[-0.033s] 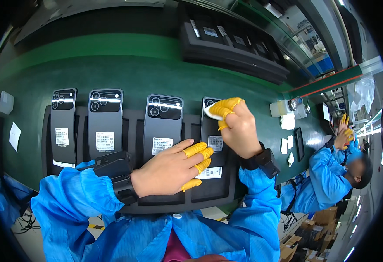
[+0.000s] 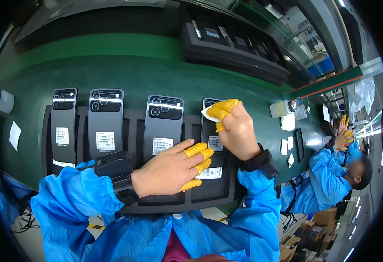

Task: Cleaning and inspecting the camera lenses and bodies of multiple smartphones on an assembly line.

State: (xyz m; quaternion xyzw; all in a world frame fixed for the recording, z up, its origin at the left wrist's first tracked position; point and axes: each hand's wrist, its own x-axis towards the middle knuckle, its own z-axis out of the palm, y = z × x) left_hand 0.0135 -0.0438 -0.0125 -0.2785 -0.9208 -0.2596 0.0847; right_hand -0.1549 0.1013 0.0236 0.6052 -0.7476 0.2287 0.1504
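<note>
My right hand (image 2: 237,131), its fingers in yellow finger cots, is closed on a small folded white wipe (image 2: 207,114). It presses the wipe to the camera end of the rightmost dark grey phone (image 2: 211,153). Flat and stretched out, my left hand (image 2: 174,168) lies across the lower end of the neighbouring phone (image 2: 163,126), partly hiding it; its yellow-covered fingertips reach the rightmost phone's left side. Two more phones, one (image 2: 105,124) beside the other (image 2: 64,118), lie back side up to the left. All four rest on a black foam tray (image 2: 134,126).
Another black tray (image 2: 235,54) with dark devices stands at the back right. Bottles (image 2: 283,108), white wipes (image 2: 287,122) and a thin black frame (image 2: 299,144) lie to the right. A white paper (image 2: 14,136) is at left. A co-worker (image 2: 331,174) sits at right.
My right hand has shifted slightly to the left with the wipe, over the phone's camera end. My left hand has stayed in place.
</note>
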